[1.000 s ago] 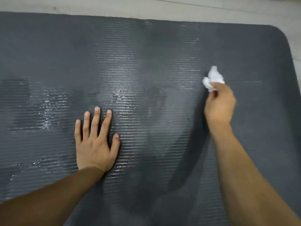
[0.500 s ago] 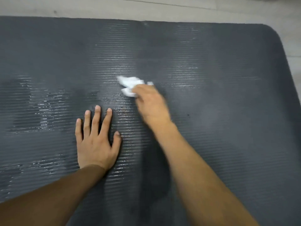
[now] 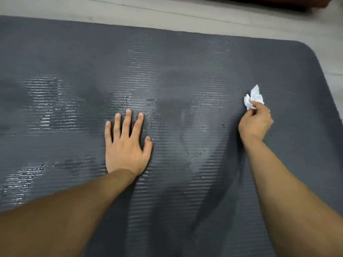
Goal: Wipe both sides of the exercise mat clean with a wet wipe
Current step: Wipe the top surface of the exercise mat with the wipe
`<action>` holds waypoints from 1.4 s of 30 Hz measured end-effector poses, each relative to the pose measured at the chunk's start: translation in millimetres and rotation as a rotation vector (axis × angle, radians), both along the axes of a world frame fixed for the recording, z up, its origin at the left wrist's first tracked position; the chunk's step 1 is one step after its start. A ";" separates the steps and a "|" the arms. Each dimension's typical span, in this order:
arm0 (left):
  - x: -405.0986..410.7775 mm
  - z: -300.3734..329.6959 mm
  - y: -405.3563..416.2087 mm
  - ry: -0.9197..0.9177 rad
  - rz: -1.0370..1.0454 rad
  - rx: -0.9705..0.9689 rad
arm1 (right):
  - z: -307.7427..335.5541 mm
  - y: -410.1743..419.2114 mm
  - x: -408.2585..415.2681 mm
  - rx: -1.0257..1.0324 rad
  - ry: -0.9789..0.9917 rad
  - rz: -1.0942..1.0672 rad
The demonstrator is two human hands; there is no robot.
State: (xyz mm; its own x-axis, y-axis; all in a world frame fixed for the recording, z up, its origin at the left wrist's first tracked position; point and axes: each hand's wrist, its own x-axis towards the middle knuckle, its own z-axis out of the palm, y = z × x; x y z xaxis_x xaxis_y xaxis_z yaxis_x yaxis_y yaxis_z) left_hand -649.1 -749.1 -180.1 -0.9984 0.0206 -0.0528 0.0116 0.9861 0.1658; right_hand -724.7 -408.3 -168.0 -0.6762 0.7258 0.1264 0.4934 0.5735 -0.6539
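A dark grey ribbed exercise mat (image 3: 185, 58) fills nearly the whole view, lying flat on the floor. Wet streaks shine on its left and middle parts. My left hand (image 3: 126, 143) presses flat on the mat near the middle, fingers straight and spread. My right hand (image 3: 255, 123) is at the right side of the mat and pinches a crumpled white wet wipe (image 3: 254, 98) against the surface. The wipe sticks out beyond my fingertips.
Pale floor (image 3: 204, 13) runs along the mat's far edge and past its rounded far right corner (image 3: 308, 51). A dark object (image 3: 278, 1) lies at the top right edge of the view.
My right hand swept the wipe from the right side to the middle of the mat, close to my left hand, and back to the right. My left hand stayed put.
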 end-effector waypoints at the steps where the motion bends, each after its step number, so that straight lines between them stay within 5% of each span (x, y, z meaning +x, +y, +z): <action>1: -0.7 -0.1 0.1 -0.015 0.002 -0.003 | 3.5 -11.3 -1.5 -0.017 -0.021 0.000; 5: 5.4 12.4 -3.4 -0.053 -0.064 0.064 | 9.3 -118.0 -1.2 -0.122 -0.015 0.324; 9: 107.7 18.3 -9.6 -0.016 -0.162 0.064 | 14.9 -257.1 24.8 -0.198 -0.023 0.793; 13: 179.1 14.9 -15.3 -0.054 -0.215 0.026 | 12.2 -255.2 35.6 0.005 -0.030 1.078; 20: 173.7 12.8 -13.1 -0.087 -0.190 0.003 | 4.8 -35.6 28.2 0.340 -0.164 0.389; 27: 172.8 10.4 -12.6 -0.048 -0.185 0.018 | 17.3 -30.5 30.7 0.063 -0.021 -0.038; 32: 172.3 9.8 -12.1 -0.054 -0.182 0.016 | 27.1 -164.9 -4.6 -0.156 0.014 0.361; 37: 172.5 8.9 -13.5 -0.034 -0.184 0.030 | 19.4 -283.1 -0.5 0.114 -0.085 1.113; 39: 172.1 9.0 -13.8 -0.029 -0.190 0.027 | 9.4 -243.8 -3.5 0.242 -0.025 1.156; 42: 172.5 8.8 -13.9 -0.034 -0.188 0.021 | 3.0 -125.5 4.1 0.361 0.092 0.834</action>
State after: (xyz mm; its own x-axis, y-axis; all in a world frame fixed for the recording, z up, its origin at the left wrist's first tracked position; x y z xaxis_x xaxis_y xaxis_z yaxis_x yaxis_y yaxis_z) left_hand -476.6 -763.0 -171.3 -0.9745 0.2076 -0.0845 0.1889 0.9635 0.1895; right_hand -720.5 -533.8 -165.0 -0.9397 -0.0884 0.3305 -0.2187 0.8981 -0.3816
